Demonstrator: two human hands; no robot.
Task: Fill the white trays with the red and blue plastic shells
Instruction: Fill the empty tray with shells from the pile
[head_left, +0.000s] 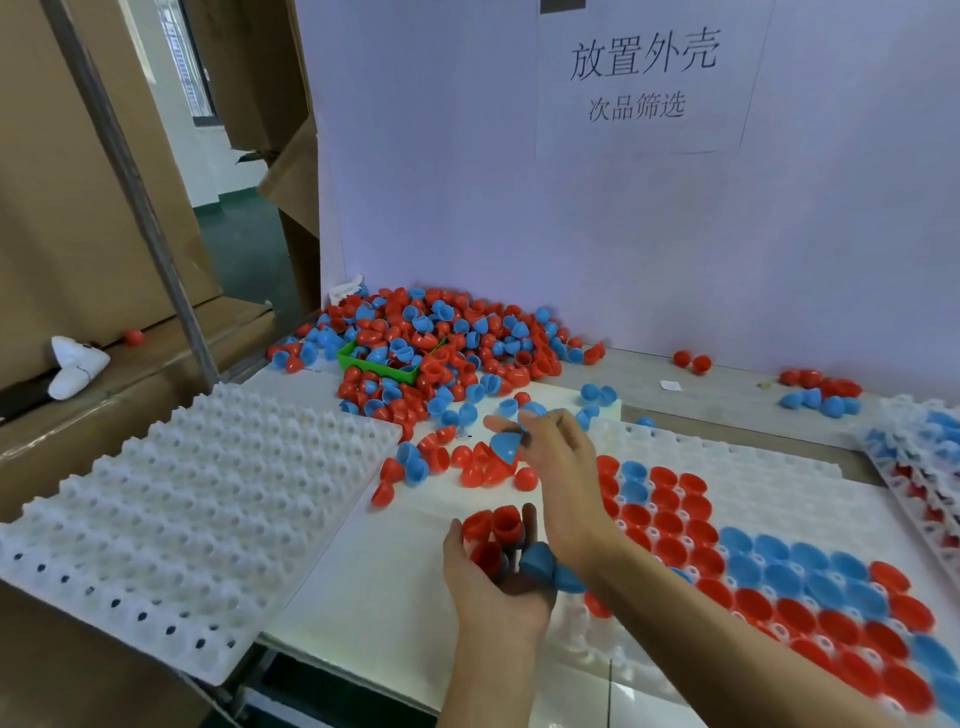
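Two hands are mid-restock — the step in hand looks like gathering shells from the loose scatter before seating them in the tray. The right hand reaches forward over the scatter with a blue shell pinched at its fingertips, dome toward the camera; the other fingers curl loosely above it. The left hand sits nearer the body, palm up and cupped, fingers curled round a clutch of shells — several red ones on top, two blue ones lower by the heel of the hand.

Directly right of the hands lies the part-filled tray, its near and middle cups covered in red and blue domes, its far rows bare. An unfilled tray lies well apart to the left. Loose shells are strewn just beyond the right hand, and the main pile heaps against the back wall around a green bin.

Next, I judge, the blue shell goes either into the cupped hand or straight to a bare cup; that calls for swinging right and setting it dome-up so it seats squarely. Whether the cupped hand can take more is doubtful, since it looks full.
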